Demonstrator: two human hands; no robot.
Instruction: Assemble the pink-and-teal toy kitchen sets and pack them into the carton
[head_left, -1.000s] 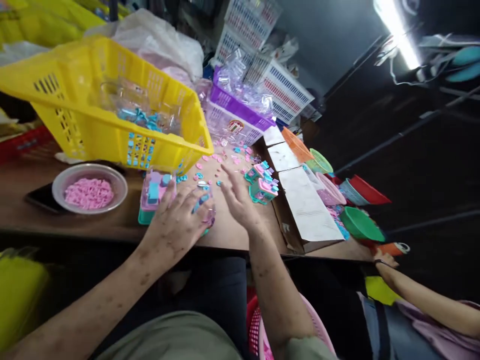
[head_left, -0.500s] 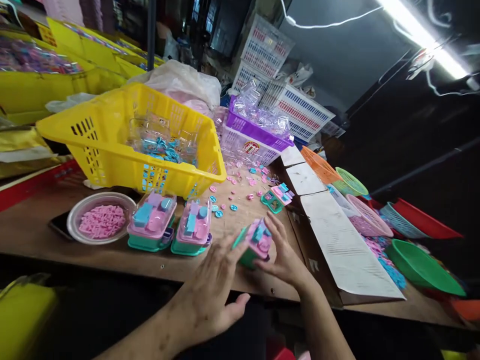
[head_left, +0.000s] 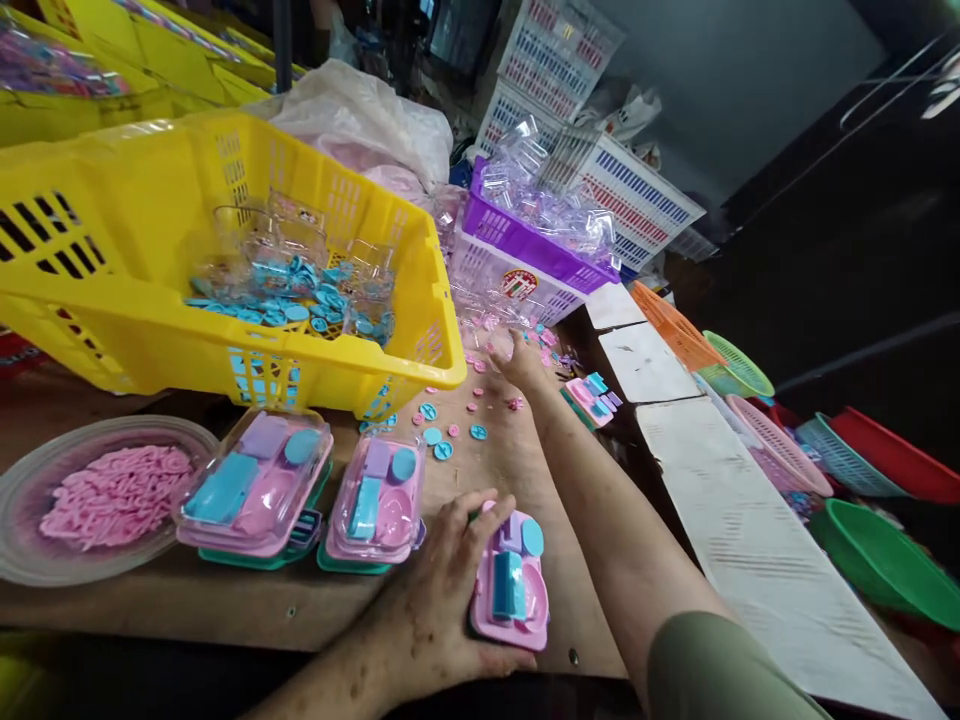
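Toy case [head_left: 517, 600], pink on top with blue and purple pieces, is at the lower centre of the frame, by the front edge of the brown surface [head_left: 225, 608]. The left hand [head_left: 442, 590] has it in a part-closed grip, fingers along its upper left side and thumb against its lower edge. The right hand [head_left: 521, 362] reaches to the middle of the frame, near the purple-rimmed crate [head_left: 544, 240]; its fingers curl toward some clear plastic, but the view is too small and blurred to tell whether its grip has closed on any.

The case looks light and stiff, probably hard moulded plastic, smooth enough to slide under a loose touch. Its base walls seem the best place to take hold, since the small pieces on top have no clear cover over them and might shift if pressed. Left of it stand a second case [head_left: 379, 505] and a third case [head_left: 259, 485], both under clear covers. Small discs [head_left: 442, 451] lie scattered at the centre.
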